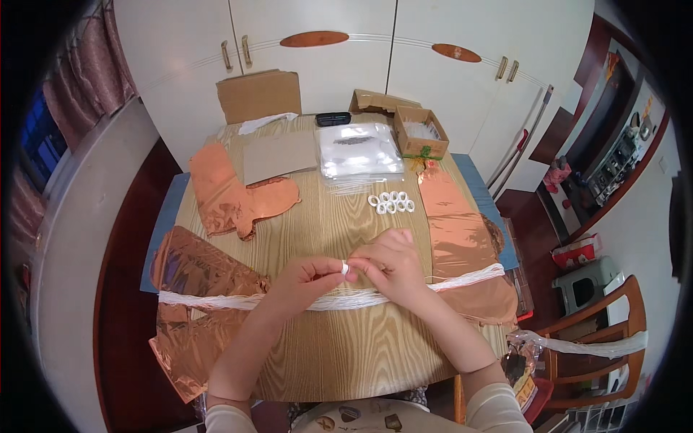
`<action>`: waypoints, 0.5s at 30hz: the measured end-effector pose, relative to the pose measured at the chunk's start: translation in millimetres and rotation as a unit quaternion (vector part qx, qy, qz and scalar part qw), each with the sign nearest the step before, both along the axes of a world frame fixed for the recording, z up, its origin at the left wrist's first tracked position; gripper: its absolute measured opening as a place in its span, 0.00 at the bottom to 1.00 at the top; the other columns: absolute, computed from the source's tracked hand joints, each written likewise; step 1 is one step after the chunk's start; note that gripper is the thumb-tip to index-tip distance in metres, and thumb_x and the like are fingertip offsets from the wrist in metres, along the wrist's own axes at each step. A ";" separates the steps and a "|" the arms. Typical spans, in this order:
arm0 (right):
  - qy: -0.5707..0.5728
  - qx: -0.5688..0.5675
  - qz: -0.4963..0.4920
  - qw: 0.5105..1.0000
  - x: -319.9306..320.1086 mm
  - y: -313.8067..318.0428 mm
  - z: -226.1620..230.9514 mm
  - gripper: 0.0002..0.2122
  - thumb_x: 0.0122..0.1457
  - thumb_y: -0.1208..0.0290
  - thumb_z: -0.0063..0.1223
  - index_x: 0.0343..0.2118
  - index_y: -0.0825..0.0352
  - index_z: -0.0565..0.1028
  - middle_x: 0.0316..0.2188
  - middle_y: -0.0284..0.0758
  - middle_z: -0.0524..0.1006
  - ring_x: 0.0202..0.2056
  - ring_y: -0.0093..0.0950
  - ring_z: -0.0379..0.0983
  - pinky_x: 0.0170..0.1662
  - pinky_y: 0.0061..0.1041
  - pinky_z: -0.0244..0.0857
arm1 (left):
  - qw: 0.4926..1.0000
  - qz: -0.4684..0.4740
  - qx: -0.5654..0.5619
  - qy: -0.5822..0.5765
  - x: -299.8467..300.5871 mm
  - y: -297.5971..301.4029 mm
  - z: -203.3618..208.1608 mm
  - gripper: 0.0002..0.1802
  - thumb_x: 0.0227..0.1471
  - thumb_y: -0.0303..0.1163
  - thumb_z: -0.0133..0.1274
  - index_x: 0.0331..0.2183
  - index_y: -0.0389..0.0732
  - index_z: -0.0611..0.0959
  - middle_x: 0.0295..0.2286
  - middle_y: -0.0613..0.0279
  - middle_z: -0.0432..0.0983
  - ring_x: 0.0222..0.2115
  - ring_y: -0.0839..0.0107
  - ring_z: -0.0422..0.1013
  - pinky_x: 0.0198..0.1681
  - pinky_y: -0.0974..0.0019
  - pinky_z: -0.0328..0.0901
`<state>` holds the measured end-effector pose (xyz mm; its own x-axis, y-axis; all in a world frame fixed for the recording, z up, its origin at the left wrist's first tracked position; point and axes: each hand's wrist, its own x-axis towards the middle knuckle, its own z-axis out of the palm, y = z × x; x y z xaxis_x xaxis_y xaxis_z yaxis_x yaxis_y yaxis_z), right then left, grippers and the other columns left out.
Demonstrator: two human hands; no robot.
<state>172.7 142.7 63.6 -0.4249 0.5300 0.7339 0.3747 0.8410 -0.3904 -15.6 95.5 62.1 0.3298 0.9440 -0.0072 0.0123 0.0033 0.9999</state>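
Over the middle of the table, my left hand [312, 280] and my right hand [390, 265] meet at the fingertips. Both are closed on a small white coil [345, 268], mostly covered by the fingers; it looks like string or ribbon. Beneath my hands a long bundle of white strings [346, 300] stretches across the table from left to right. Just beyond my right hand lie several small white coils [392, 202], set close together in two rows. Copper-coloured foil balloons [465, 238], flat, lie to the right, partly under the string bundle.
More flat copper foil pieces [220, 191] lie on the left side of the wood-grain table [339, 361]. Toward the back are a cardboard sheet [278, 155], clear plastic bags [359, 153], a black case [333, 119] and an open carton [424, 141]. A wooden chair [628, 339] stands at right.
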 end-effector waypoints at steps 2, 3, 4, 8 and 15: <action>0.020 -0.062 0.027 0.998 -1.2 0.7 -3.0 0.02 0.46 0.72 0.56 0.24 0.62 0.76 0.19 0.28 0.71 0.25 0.26 0.65 0.33 0.24 0.54 | 0.999 -0.001 -0.037 -0.040 1.8 -0.7 2.7 0.09 0.49 0.24 0.49 0.34 0.34 0.78 0.31 0.61 0.76 0.35 0.76 0.70 0.41 0.72 0.62; 0.030 -0.092 0.040 0.994 -2.7 0.5 -4.8 0.02 0.46 0.72 0.56 0.24 0.63 0.76 0.19 0.29 0.71 0.25 0.26 0.65 0.33 0.24 0.55 | 0.997 0.000 -0.045 -0.060 1.4 -1.0 2.3 0.08 0.48 0.24 0.49 0.34 0.34 0.78 0.30 0.60 0.76 0.35 0.75 0.70 0.41 0.72 0.62; 0.043 -0.135 0.056 0.988 -4.2 0.7 -7.8 0.02 0.47 0.73 0.55 0.25 0.64 0.76 0.20 0.30 0.72 0.25 0.26 0.65 0.33 0.24 0.56 | 0.995 0.001 -0.054 -0.079 0.5 -1.2 0.9 0.08 0.48 0.24 0.49 0.33 0.34 0.78 0.30 0.59 0.76 0.34 0.75 0.70 0.41 0.71 0.62; 0.093 -0.248 0.120 0.957 -10.8 -3.1 -10.8 0.04 0.51 0.72 0.52 0.27 0.67 0.75 0.22 0.34 0.73 0.26 0.28 0.68 0.33 0.25 0.60 | 0.982 0.002 -0.050 -0.183 -2.2 0.6 -7.7 0.09 0.47 0.25 0.50 0.34 0.35 0.78 0.30 0.59 0.76 0.34 0.73 0.70 0.42 0.70 0.62; 0.160 -0.369 0.126 0.907 -19.9 -13.4 -19.5 0.08 0.53 0.74 0.51 0.35 0.69 0.75 0.27 0.34 0.76 0.30 0.20 0.70 0.35 0.19 0.62 | 0.975 0.051 0.042 -0.212 4.0 3.3 -21.3 0.10 0.51 0.25 0.46 0.37 0.37 0.77 0.34 0.63 0.74 0.37 0.77 0.68 0.43 0.71 0.60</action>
<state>152.8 129.4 44.1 -0.4284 0.8425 0.3266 -0.0243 0.3505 -0.9362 -11.6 98.8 40.8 0.1914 0.9634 0.1878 -0.3982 -0.0987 0.9120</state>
